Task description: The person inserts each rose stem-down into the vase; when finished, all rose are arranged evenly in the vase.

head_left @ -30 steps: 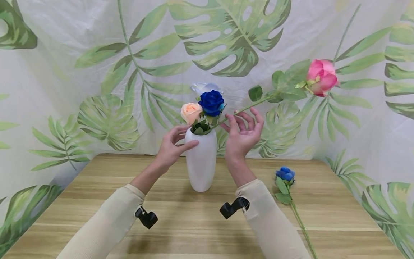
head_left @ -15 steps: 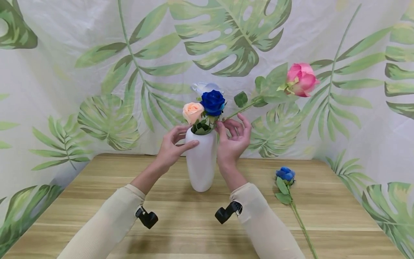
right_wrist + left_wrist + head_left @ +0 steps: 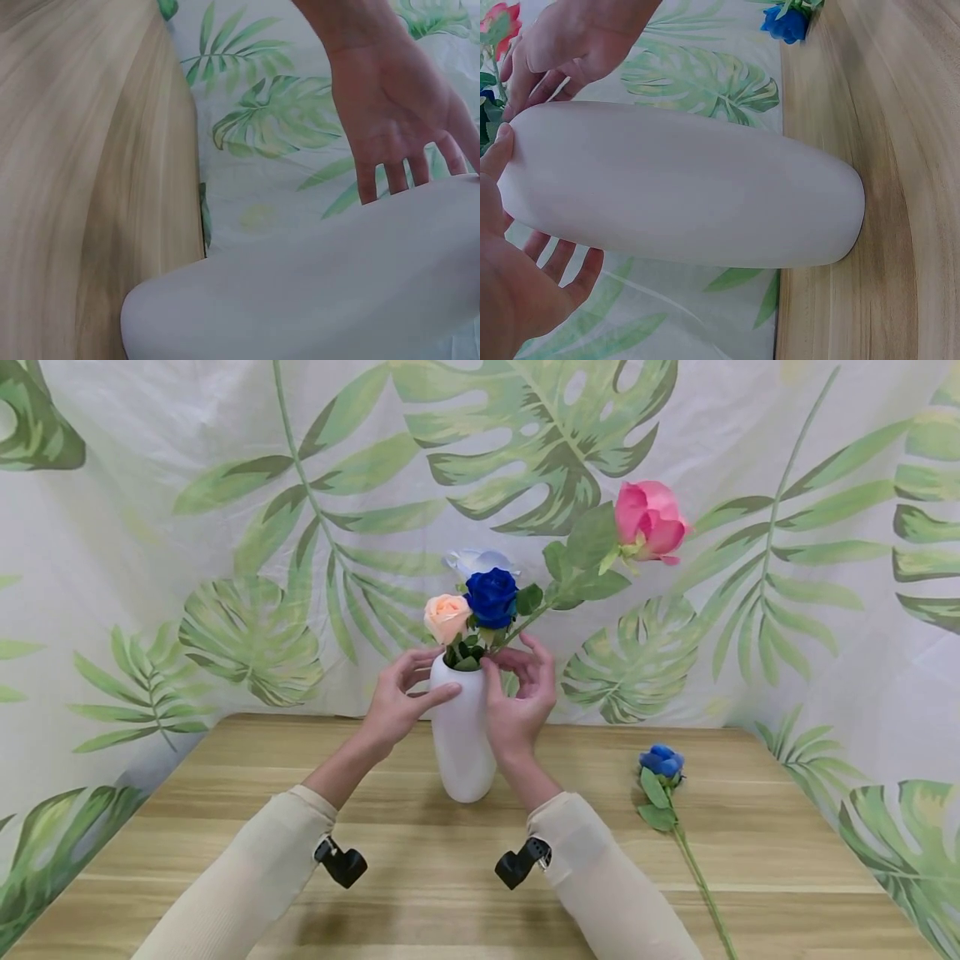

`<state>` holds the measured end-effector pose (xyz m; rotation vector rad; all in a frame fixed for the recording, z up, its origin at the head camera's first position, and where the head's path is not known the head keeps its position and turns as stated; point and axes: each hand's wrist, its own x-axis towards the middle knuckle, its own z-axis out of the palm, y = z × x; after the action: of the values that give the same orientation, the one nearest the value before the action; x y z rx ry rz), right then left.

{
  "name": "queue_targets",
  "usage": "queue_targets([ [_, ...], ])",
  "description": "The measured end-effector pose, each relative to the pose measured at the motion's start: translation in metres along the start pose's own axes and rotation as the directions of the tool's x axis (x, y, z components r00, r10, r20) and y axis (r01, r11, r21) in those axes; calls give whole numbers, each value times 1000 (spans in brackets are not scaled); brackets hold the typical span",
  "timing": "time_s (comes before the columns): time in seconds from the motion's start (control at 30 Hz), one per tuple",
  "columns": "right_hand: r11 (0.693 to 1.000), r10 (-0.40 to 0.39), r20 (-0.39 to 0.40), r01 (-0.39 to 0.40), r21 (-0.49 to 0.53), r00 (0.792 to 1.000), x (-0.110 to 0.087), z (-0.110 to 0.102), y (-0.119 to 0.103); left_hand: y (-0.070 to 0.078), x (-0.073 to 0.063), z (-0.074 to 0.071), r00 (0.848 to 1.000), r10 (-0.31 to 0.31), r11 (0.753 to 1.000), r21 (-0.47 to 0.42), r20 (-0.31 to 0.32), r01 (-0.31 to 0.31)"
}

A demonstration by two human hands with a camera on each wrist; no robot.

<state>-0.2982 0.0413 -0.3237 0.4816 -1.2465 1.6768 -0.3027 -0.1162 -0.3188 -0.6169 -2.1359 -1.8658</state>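
Observation:
A white vase (image 3: 463, 735) stands on the wooden table, holding a peach rose (image 3: 447, 618), a dark blue rose (image 3: 491, 597) and a pale bluish-white flower (image 3: 478, 562). My left hand (image 3: 401, 700) holds the vase near its mouth, thumb in front and fingers at the left side. At the right of the mouth, my right hand (image 3: 523, 703) pinches the stem of a pink rose (image 3: 651, 522). That rose leans up to the right, its lower stem end hidden by fingers and leaves. In the left wrist view the vase (image 3: 682, 184) lies between both hands.
A lighter blue rose (image 3: 662, 762) with a long green stem lies on the table (image 3: 405, 877) to the right. Behind the table hangs a white cloth (image 3: 360, 410) printed with green leaves.
My right hand has moved left and slightly down to the vase mouth. The pink rose has swung left and now stands steeper. My left hand has stayed on the vase.

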Motion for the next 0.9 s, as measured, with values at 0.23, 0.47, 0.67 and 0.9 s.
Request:
queue_targets([
  [0.23, 1000, -10, 20, 11, -20, 1000, -1, 0, 1, 0, 0, -1, 1000, -9, 1000, 2, 3, 9],
  [0.47, 994, 23, -93, -13, 108, 995, 14, 1, -6, 0, 0, -1, 1000, -8, 1000, 1, 6, 8],
  [0.67, 989, 42, -90, -29, 143, 995, 24, 1, -13, -1, 1, 0, 1000, 13, 1000, -1, 4, -13],
  [0.9, 992, 46, -44, -41, 116, 998, 24, -1, -13, -1, 1, 0, 1000, 18, 1000, 2, 0, -18],
])
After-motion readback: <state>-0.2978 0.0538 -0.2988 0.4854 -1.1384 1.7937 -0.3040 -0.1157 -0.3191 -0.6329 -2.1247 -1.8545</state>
